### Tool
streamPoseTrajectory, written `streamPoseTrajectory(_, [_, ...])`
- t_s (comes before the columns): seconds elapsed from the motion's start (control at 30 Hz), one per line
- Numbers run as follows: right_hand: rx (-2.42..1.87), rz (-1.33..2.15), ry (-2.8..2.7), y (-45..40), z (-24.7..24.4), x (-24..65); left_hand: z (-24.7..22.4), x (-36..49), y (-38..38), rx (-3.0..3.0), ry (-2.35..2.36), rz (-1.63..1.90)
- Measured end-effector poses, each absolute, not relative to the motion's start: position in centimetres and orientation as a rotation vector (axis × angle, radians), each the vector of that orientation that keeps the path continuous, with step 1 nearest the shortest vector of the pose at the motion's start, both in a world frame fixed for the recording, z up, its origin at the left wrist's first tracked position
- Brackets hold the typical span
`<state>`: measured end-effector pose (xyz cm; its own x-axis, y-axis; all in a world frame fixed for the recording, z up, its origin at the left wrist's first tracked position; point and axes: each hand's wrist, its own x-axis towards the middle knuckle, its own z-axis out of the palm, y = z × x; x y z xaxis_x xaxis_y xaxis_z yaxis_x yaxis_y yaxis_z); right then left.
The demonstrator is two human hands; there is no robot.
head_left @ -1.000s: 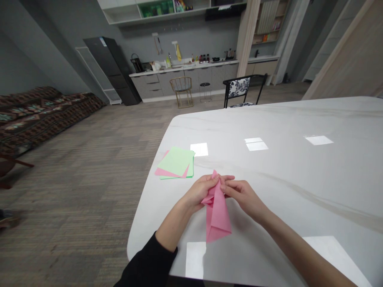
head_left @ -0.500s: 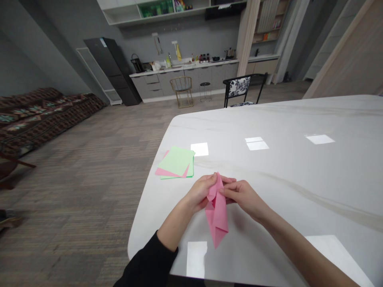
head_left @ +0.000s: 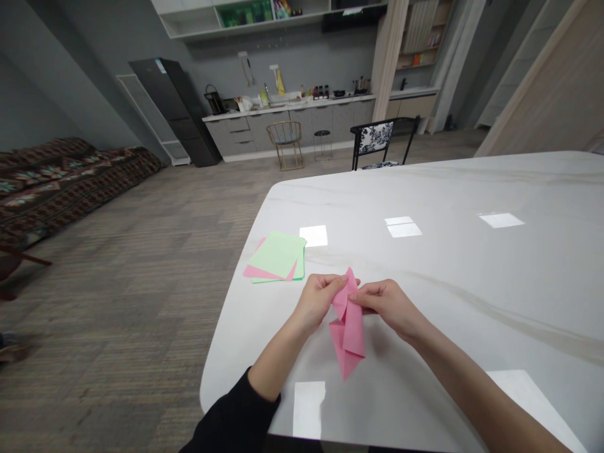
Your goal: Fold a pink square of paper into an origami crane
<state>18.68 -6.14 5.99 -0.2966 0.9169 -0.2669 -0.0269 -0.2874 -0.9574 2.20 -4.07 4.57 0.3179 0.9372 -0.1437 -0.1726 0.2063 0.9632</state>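
Currently, the left hand [head_left: 318,303] and right hand [head_left: 389,307] stand close together, their fingertips [head_left: 346,278] clamped on the top of a folded pink paper [head_left: 348,330] from either side. Both forearms angle inward over the near edge of the white table [head_left: 472,283]; the left wears a black sleeve [head_left: 231,418], the right is bare. The paper stands upright between the hands, its lower point at or just above the table; contact cannot be determined. Left of the hands, near but not touching, lies a stack of green and pink sheets [head_left: 276,257]. Labels on the far shelves [head_left: 245,16] are too small to read.
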Motion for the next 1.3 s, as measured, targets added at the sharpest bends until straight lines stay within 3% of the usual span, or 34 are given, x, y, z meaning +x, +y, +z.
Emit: streamPoseTrajectory(1.3, [-1.089,1.797,-1.141,-5.95,5.81,19.29,4.69,2.17,-4.04,1.201,0.993,1.051])
